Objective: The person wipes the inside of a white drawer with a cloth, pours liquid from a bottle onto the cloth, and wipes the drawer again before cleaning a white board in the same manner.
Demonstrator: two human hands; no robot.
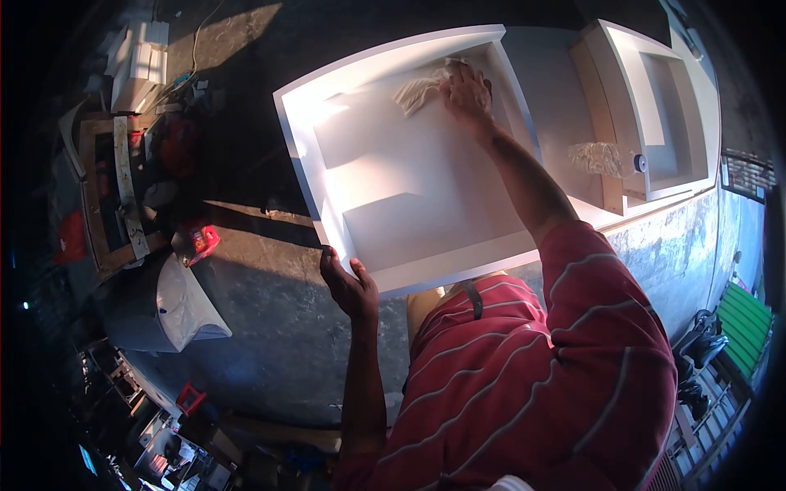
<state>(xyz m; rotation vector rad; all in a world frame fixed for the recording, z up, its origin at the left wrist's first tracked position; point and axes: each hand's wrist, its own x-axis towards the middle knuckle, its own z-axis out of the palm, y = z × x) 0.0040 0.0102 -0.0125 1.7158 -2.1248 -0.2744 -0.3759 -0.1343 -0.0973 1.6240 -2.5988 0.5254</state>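
Note:
A shallow white open box that looks like a drawer [426, 180] lies tilted in front of me, its inside facing up. My right hand [468, 96] reaches to its far right inner corner and presses a cream cloth [419, 92] against the panel there. Part of the cloth spreads out left of the fingers. At the near left corner, my left hand [350, 286] grips the box's rim, thumb on the inner side and fingers around the outside. Sunlight falls across the left part of the box.
Right of the box stands a second white drawer-like unit [659, 114], with a clear plastic bottle-like object [602, 158] beside it. A red packet [199, 242] and a white sheet [187, 307] lie to the left. A wooden frame [106, 196] stands farther left.

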